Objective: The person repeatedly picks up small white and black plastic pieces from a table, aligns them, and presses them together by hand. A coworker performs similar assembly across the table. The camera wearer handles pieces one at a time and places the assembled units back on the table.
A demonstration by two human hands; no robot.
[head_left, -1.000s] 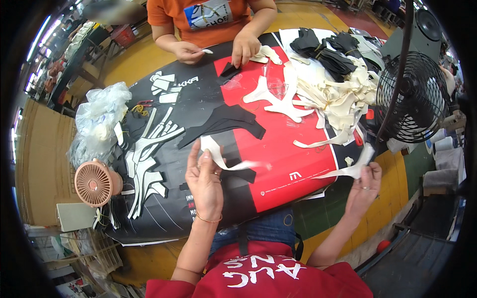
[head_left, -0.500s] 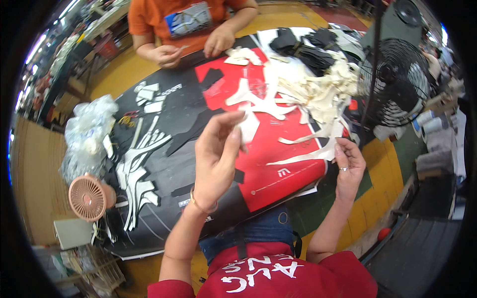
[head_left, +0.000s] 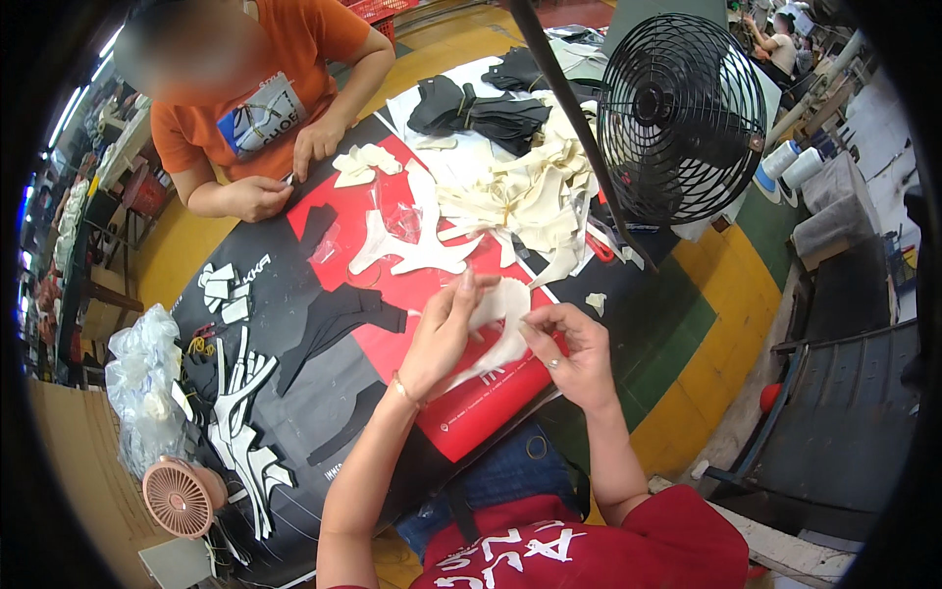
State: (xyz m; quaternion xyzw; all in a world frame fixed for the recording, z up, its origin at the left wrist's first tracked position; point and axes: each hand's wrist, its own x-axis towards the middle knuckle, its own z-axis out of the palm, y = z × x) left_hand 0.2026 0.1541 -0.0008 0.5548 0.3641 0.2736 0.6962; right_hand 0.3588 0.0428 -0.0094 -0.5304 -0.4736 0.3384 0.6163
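Observation:
A curved cream cut piece (head_left: 509, 302) hangs between my hands, just above the red part of the table cover. My left hand (head_left: 444, 334) has its fingers closed at the upper left of the piece. At the opposite edge, my right hand (head_left: 573, 355), with a ring on one finger, pinches the piece between thumb and fingertips. Beyond my hands, a larger branched cream piece (head_left: 432, 257) lies flat on the red. To its right is a heap of cream pieces (head_left: 520, 191). Flat black pieces (head_left: 334, 319) lie left of my left hand.
Across the table a co-worker in an orange shirt (head_left: 339, 98) handles something small. A black fan (head_left: 677, 118) on a dark pole (head_left: 569, 98) stands at the right. Bundled black pieces (head_left: 476, 113), white strips (head_left: 235, 422), a plastic bag (head_left: 145, 378) and a small pink fan (head_left: 179, 498) surround the work.
My right hand has come leftward, bringing the cream piece up to my left hand, where it now bends between both. The view has shifted, showing more of the co-worker and fan.

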